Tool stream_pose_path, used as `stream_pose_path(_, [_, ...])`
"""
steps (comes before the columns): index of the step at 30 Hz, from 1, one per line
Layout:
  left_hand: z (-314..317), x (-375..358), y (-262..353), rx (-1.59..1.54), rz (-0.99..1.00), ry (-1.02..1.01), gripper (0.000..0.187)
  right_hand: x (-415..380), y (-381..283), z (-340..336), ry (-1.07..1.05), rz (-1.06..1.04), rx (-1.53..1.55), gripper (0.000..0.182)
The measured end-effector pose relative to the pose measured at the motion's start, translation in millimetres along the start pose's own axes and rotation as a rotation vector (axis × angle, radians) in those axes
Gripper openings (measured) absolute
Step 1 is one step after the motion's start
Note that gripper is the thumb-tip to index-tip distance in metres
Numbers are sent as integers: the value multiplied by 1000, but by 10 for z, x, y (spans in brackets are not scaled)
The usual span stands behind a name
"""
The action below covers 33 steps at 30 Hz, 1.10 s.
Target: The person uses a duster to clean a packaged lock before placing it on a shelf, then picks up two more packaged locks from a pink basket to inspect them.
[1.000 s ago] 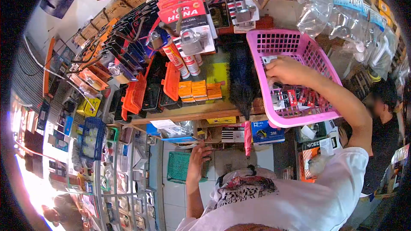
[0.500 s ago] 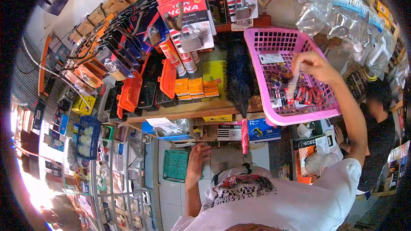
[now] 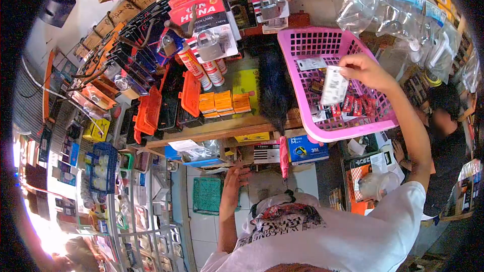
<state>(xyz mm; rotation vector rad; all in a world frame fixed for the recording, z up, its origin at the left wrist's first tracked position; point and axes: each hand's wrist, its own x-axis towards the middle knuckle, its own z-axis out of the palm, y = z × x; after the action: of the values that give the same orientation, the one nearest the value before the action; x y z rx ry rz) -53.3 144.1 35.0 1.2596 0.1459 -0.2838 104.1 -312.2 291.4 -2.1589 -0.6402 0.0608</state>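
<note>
My right hand [image 3: 368, 72] pinches a small white card [image 3: 334, 88] with dark print, held tilted above the pink plastic basket [image 3: 343, 133]. Below the card, several small red packets [image 3: 355, 106] marked HONA lie in the basket. Another white card [image 3: 311, 64] rests near its back left corner. My left hand [image 3: 234, 186] hangs low in front of the shelf, fingers spread and nothing visible in them. Behind it on the floor is a green mesh basket [image 3: 207, 195].
Carded padlocks [image 3: 209, 45] hang at the upper left. Orange boxes [image 3: 224, 103] and a dark furled umbrella [image 3: 275, 85] with a pink handle [image 3: 284, 156] are left of the pink basket. Plastic bags [image 3: 358, 10] hang upper right. Another person [image 3: 443, 156] is at the right.
The white card has turned from nearly edge-on to show its printed face, still in my right hand. My left hand's fingers look more spread. The view has shifted slightly.
</note>
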Motion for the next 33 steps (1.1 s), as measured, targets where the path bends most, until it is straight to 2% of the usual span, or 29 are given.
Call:
stream_pose_path(2, [13, -8, -5, 19, 15, 4, 42, 139, 29, 144, 96, -43, -134, 12])
stream_pose_path(3, [22, -12, -11, 29, 22, 5, 42, 204, 45, 172, 108, -151, -316, 14])
stream_pose_path(6, [22, 12, -56, -29, 22, -10, 42, 379, 168, 360, 129, -223, -558, 14])
stream_pose_path(9, [78, -9, -53, 21, 28, 6, 42, 485, 148, 612, -9, -175, -737, 24])
stream_pose_path(12, [69, 8, -106, 1, -15, 26, 42, 514, 47, 801, -126, -27, -634, 25])
stream_pose_path(13, [68, -4, -104, -6, 10, 20, 43, 542, 37, 772, -180, -8, -466, 26])
stream_pose_path(16, [49, -72, -130, -32, 57, 13, 43, 774, 141, 501, -332, 270, -161, 25])
stream_pose_path(17, [29, -83, -148, -42, 57, 17, 44, 821, 172, 380, -312, 318, -246, 25])
stream_pose_path(20, [24, -118, -157, -59, 39, 41, 44, 893, 725, 178, -100, 37, -759, 27])
stream_pose_path(21, [31, -119, -155, -60, 30, 48, 45, 918, 752, 160, -250, 146, -839, 32])
stream_pose_path(24, [35, -115, -188, -25, 59, 49, 45, 862, 988, 238, -505, 28, -780, 41])
stream_pose_path(25, [31, -99, -190, 14, 75, 39, 45, 870, 1040, 260, -586, 62, -722, 47])
stream_pose_path(28, [63, -69, -171, 92, 123, 13, 44, 834, 942, 354, -509, 67, -871, 52])
stream_pose_path(31, [134, -74, -98, 59, 120, 14, 43, 848, 1108, 330, -596, 50, -750, 52])
stream_pose_path(33, [107, -17, -129, -7, 50, 41, 43, 826, 937, 381, -535, 82, -782, 49])
